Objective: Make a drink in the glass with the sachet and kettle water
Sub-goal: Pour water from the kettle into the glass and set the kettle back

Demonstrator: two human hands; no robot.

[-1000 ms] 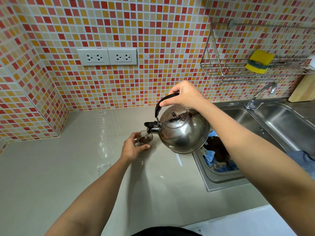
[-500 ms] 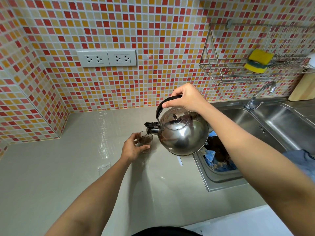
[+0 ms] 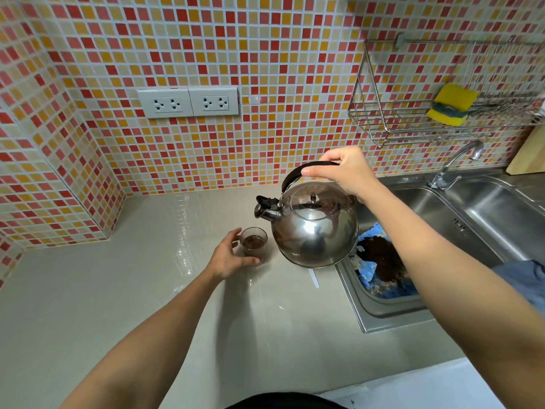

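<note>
A small clear glass [image 3: 254, 242] with dark brown liquid stands on the grey counter [image 3: 124, 290]. My left hand [image 3: 228, 256] curls around its left side, fingers touching the glass. A shiny steel kettle [image 3: 314, 228] with a black handle hangs in the air just right of the glass, held level. My right hand [image 3: 343, 169] grips the handle from above. The kettle's spout [image 3: 264, 209] points left, above and slightly behind the glass. A thin white strip [image 3: 314, 278], perhaps the sachet, lies on the counter below the kettle.
A steel double sink [image 3: 477, 219] lies to the right, with a blue cloth with dark grounds [image 3: 383, 267] in its near basin and a tap [image 3: 460, 163] behind. A wire rack [image 3: 413, 125] with a yellow sponge [image 3: 452, 104] hangs on the tiled wall. Wall sockets [image 3: 188, 102] sit above the counter.
The kettle has been tipped back from a pouring tilt to level and lifted, its spout now clear of the glass. My left hand stays on the glass.
</note>
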